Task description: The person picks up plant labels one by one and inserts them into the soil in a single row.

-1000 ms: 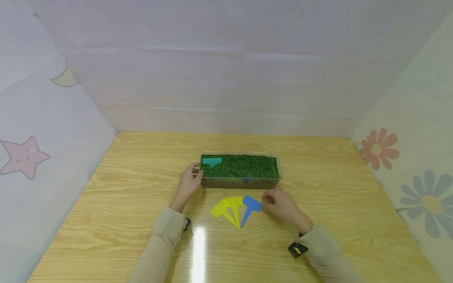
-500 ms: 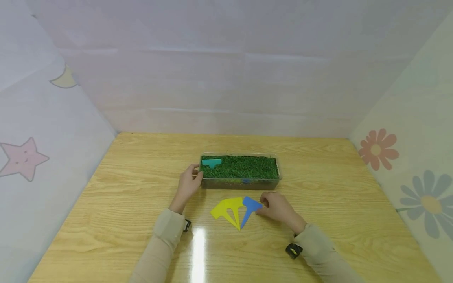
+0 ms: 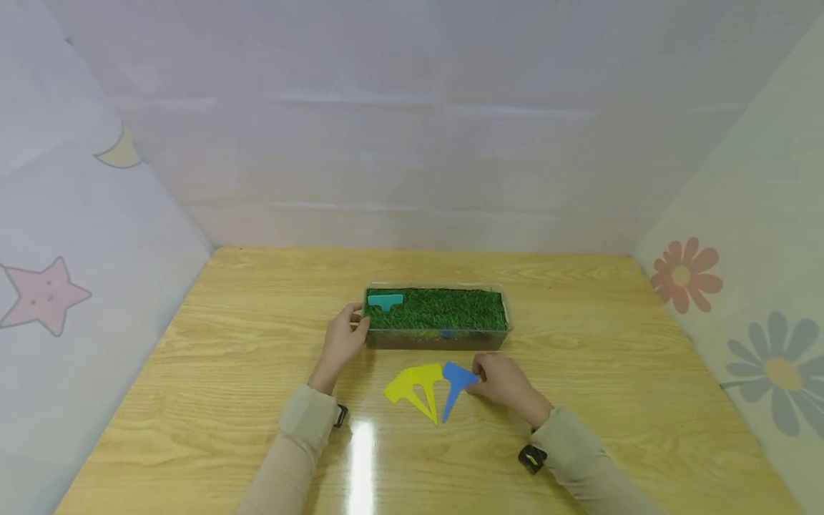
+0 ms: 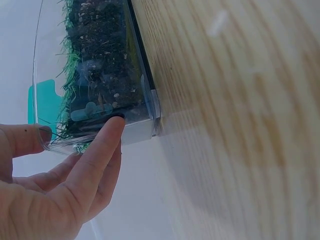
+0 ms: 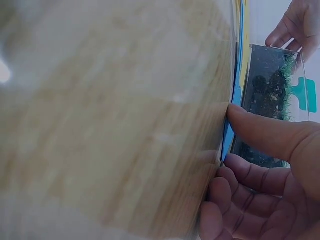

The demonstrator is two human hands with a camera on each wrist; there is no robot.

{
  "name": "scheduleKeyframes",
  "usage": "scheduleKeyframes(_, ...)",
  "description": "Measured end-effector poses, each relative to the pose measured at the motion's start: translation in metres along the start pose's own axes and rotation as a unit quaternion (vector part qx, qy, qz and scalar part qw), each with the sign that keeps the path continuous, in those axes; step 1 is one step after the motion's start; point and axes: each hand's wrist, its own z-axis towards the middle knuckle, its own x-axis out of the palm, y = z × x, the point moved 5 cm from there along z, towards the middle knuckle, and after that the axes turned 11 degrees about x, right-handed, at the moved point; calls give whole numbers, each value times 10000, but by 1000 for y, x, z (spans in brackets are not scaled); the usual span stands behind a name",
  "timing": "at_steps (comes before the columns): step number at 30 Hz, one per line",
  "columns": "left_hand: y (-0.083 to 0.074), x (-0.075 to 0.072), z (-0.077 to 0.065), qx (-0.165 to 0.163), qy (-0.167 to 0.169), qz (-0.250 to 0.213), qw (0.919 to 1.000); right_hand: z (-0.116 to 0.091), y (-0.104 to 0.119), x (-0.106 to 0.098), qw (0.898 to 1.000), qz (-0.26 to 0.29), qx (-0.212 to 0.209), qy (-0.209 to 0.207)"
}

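A clear plastic planter box [image 3: 463, 342] holds dark soil under green artificial grass [image 3: 450, 309]. A teal T-shaped plant label [image 3: 385, 301] stands in the grass at its left end. My left hand [image 3: 341, 342] grips that end, the thumb at the rim and fingertips against the wall in the left wrist view. In front of the box lie yellow plant labels [image 3: 407, 383], fanned and overlapping, and a blue plant label [image 3: 455, 378]. My right hand [image 3: 508, 385] pinches the blue label's right corner between thumb and index finger; the right wrist view shows the label [image 5: 229, 137] edge-on.
Everything stands on a wood-grain table [image 3: 244, 357]. Pale printed walls close off the back [image 3: 412, 179], the left side [image 3: 96, 214] and the right side [image 3: 753, 250]. A bright reflection lies on the tabletop near the front.
My right hand has closed in leftward on the blue label and pinches its corner. The blue label's pointed tip has shifted slightly right, away from the yellow tips. The left hand keeps its hold.
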Motion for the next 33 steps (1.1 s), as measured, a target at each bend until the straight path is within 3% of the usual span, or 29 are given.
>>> scheduleKeyframes(19,-2,1,-1,35,-23,63,10000,-2,-1,0,9996,-37,226,-135)
scheduleKeyframes(33,1,2,0,73,-65,95,9999,1,-3,-3,9993,310,164,-115)
